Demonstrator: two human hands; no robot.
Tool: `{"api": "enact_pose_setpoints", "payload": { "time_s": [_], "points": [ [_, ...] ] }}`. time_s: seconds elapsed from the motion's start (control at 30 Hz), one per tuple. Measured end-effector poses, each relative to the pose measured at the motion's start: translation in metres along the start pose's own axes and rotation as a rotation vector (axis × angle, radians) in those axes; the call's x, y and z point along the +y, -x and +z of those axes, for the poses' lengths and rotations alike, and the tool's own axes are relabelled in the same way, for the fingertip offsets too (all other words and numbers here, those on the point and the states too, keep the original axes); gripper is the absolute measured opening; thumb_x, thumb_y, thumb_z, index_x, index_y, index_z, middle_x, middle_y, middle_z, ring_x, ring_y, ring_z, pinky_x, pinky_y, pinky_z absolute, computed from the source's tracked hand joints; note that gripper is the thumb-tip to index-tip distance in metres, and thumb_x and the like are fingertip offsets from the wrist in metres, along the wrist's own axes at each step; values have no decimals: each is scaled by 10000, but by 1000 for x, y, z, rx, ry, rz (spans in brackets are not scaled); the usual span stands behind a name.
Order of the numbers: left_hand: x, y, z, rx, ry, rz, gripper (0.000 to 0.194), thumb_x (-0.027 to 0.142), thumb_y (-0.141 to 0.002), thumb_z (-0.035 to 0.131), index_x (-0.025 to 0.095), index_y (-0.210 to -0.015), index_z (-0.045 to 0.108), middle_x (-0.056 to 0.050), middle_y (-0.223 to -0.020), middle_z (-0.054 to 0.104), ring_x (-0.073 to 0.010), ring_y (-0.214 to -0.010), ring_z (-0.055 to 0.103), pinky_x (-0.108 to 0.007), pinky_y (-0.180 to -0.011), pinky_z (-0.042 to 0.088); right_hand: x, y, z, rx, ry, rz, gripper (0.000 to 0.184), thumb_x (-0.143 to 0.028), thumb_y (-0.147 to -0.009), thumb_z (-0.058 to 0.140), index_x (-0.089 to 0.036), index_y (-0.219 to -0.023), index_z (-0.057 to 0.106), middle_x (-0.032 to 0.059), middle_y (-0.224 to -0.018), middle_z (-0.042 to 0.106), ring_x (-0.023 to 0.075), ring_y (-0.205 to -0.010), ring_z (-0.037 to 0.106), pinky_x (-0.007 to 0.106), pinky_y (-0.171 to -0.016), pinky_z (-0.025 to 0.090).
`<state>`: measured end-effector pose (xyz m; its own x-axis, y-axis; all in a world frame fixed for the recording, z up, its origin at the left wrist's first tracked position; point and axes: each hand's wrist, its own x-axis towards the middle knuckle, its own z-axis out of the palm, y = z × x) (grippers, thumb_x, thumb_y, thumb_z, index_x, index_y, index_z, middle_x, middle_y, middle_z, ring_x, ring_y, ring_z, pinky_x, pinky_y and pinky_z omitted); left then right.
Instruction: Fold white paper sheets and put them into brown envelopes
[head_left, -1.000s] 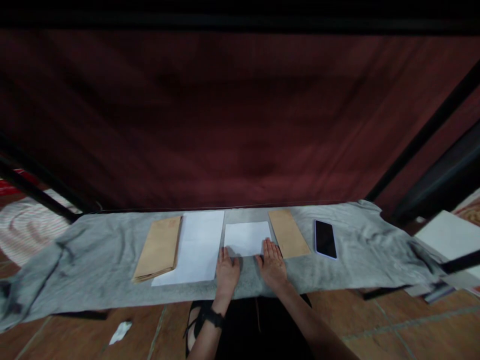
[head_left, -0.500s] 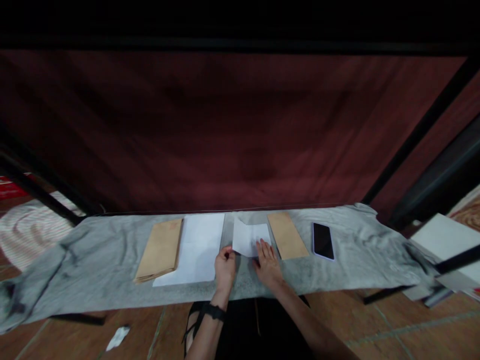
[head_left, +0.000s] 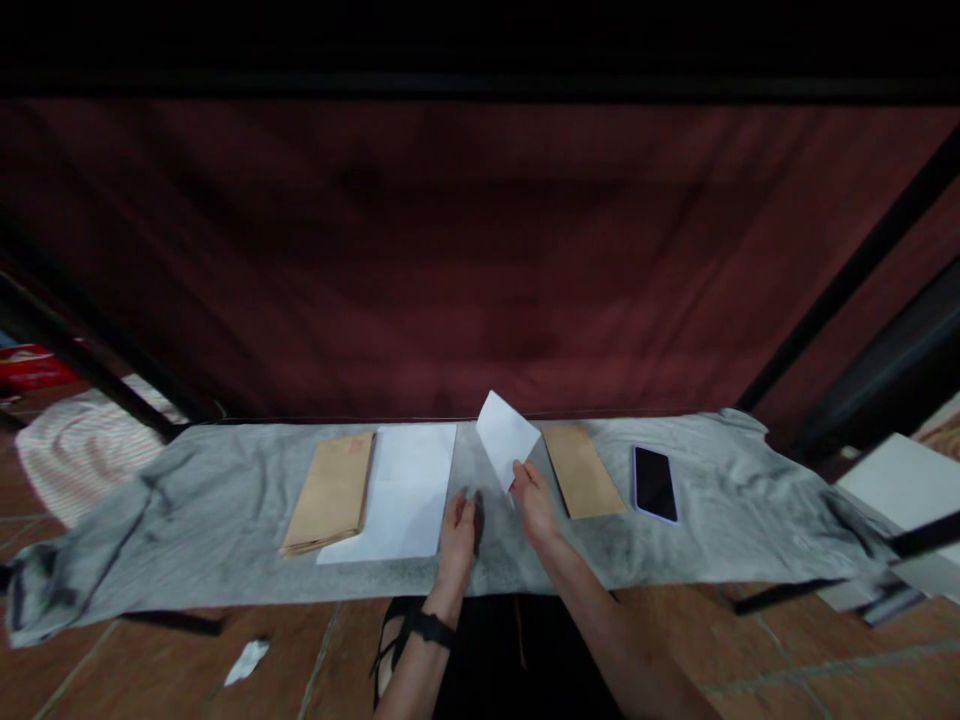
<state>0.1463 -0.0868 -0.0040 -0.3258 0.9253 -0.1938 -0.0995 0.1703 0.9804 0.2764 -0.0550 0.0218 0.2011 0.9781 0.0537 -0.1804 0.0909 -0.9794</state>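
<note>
My right hand [head_left: 534, 500] grips a folded sheet of white paper [head_left: 504, 432] by its lower edge and holds it raised and tilted above the grey cloth. My left hand [head_left: 457, 530] is open, fingers apart and empty, just right of a flat stack of white paper [head_left: 409, 495]. Partly on that white paper, at the left, lies a stack of brown envelopes [head_left: 330, 492]. A single brown envelope [head_left: 583, 472] lies flat to the right of my right hand.
A phone with a purple edge [head_left: 655, 485] lies right of the single envelope. Grey cloth [head_left: 720, 520] covers the narrow bench. Behind it hangs a dark red panel [head_left: 480, 260]. White boxes [head_left: 904, 485] stand at the far right, and a crumpled tissue [head_left: 247, 661] is on the tiled floor.
The folded paper has been lifted off the cloth and turned, now in my right hand alone. My left hand has let go of its left corner and opened.
</note>
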Motion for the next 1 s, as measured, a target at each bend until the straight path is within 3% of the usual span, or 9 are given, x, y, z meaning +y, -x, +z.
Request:
{"api": "enact_pose_setpoints", "payload": {
  "time_s": [0.1,0.2,0.4,0.57,0.7,0.8,0.87,0.93,1.0],
  "points": [
    [2,2,0,-38,140,-132,461,452,-877,642,185,-1248,585,-139,-1190,694,-253,-1049,688,-399,-868,560,-7,1,-3,61,-337,47,332,-500,-917,518,-238,-1096,616,52,-1110,744,212,-1029,700,362,-886,571],
    [3,1,5,-80,221,-185,423,404,-869,675,184,-1218,584,-124,-1067,728,-222,-929,720,-367,-816,578,-3,9,-10,137,-553,153,262,-454,-857,621,-265,-1036,598,35,-1094,742,203,-1106,670,372,-981,536],
    [-1,-8,-2,8,-91,-6,427,140,-804,617,140,-1230,591,-32,-800,709,-175,-699,688,-307,-697,562,22,32,-33,90,-447,407,113,-373,-829,610,-265,-826,577,51,-902,735,236,-1013,701,458,-1019,511],
    [6,-14,-16,39,-341,107,479,43,-749,556,154,-1204,656,-44,-855,730,-221,-877,690,-344,-880,520,27,57,-56,-165,-263,601,247,-389,-816,627,-157,-878,682,174,-957,748,287,-877,735,513,-889,554],
    [12,-12,-16,32,-519,135,507,43,-784,528,151,-1268,636,-90,-943,754,-248,-945,699,-352,-924,494,23,58,-65,-231,168,377,466,-536,-869,544,-151,-1068,715,181,-1107,735,312,-995,711,500,-910,549],
    [12,-8,-13,17,-733,177,518,74,-845,497,122,-1356,562,-118,-1000,754,-238,-943,708,-324,-884,507,22,48,-65,-214,413,140,433,-439,-889,563,-227,-1249,676,97,-1407,602,287,-1343,506,459,-1160,359],
    [13,-2,-12,4,-893,216,511,83,-878,471,100,-1385,528,-137,-1051,743,-226,-940,708,-305,-858,514,24,44,-64,-279,740,-77,467,-361,-941,507,-256,-1390,582,43,-1548,456,248,-1460,351,448,-1233,213],
    [14,6,-11,19,-1059,272,479,103,-907,453,92,-1379,532,-155,-1079,725,-230,-918,704,-318,-835,522,30,43,-64,-342,1077,-234,495,-338,-998,419,-230,-1476,487,54,-1600,363,242,-1487,301,469,-1237,179],
    [14,17,-8,65,-1237,382,443,120,-931,426,90,-1352,558,-172,-1081,702,-253,-939,687,-366,-854,521,37,45,-66,-367,1260,-275,507,-359,-1031,365,-206,-1509,435,71,-1615,319,240,-1494,285,462,-1231,190]
  ]
}}
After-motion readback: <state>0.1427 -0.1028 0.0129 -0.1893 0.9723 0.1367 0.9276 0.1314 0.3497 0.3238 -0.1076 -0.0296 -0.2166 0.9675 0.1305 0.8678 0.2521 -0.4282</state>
